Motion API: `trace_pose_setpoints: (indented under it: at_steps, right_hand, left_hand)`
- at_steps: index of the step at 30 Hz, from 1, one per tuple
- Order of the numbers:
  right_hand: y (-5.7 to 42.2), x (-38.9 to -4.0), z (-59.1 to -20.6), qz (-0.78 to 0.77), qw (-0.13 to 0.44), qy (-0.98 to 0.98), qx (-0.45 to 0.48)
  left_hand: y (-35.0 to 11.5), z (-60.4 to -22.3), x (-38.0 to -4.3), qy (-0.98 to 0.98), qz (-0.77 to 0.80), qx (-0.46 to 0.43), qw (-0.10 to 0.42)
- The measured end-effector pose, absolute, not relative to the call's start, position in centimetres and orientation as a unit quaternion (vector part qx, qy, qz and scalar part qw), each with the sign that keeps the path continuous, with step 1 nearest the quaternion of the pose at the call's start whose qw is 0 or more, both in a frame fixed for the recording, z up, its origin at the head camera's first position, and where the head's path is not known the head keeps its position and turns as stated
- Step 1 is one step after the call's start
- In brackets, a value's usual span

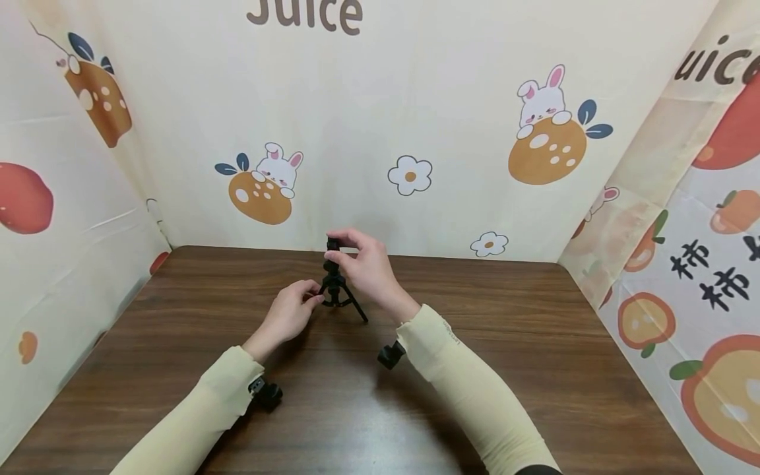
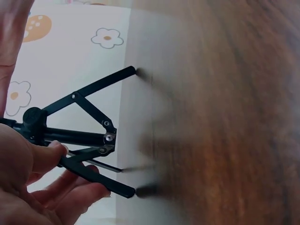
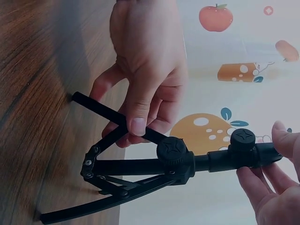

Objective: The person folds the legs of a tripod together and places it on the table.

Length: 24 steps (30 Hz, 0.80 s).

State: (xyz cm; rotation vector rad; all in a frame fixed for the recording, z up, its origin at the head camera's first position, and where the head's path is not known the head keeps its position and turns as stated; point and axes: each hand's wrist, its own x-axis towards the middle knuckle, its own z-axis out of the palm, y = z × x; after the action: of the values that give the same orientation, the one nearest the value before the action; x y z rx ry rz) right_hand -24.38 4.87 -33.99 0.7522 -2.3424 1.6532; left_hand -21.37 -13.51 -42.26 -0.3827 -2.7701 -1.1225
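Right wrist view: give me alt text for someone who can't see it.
A black tripod with spread legs appears sideways in frame, the left hand pinching one leg and the right hand gripping its top end. Brown table at left, fruit-print backdrop at right.

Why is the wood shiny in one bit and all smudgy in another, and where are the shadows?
Head view: pale glare on the table near the bottom middle, with a soft shadow beside the right sleeve; left wrist view: wood grain blurred, dark smudges by the feet of the tripod; right wrist view: tripod looks fairly sharp, a dark shadow band crossing the wood.
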Motion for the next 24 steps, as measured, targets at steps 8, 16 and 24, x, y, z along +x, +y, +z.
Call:
trace_pose_setpoints:
  at_steps: [8,16,24]
  right_hand:
    - [4.86,-24.2,-33.86,0.559,0.086,-0.785,0.251]
    - [4.78,-23.87,-33.73,0.561,0.076,-0.786,0.249]
    - [4.71,-23.75,-33.87,0.567,0.074,-0.782,0.249]
  left_hand:
    - [-13.49,-42.49,-21.18,-0.9,-0.411,-0.127,0.072]
    - [-13.38,-42.85,-21.13,-0.883,-0.445,-0.134,0.062]
    - [-13.28,-43.03,-20.96,-0.866,-0.482,-0.126,0.035]
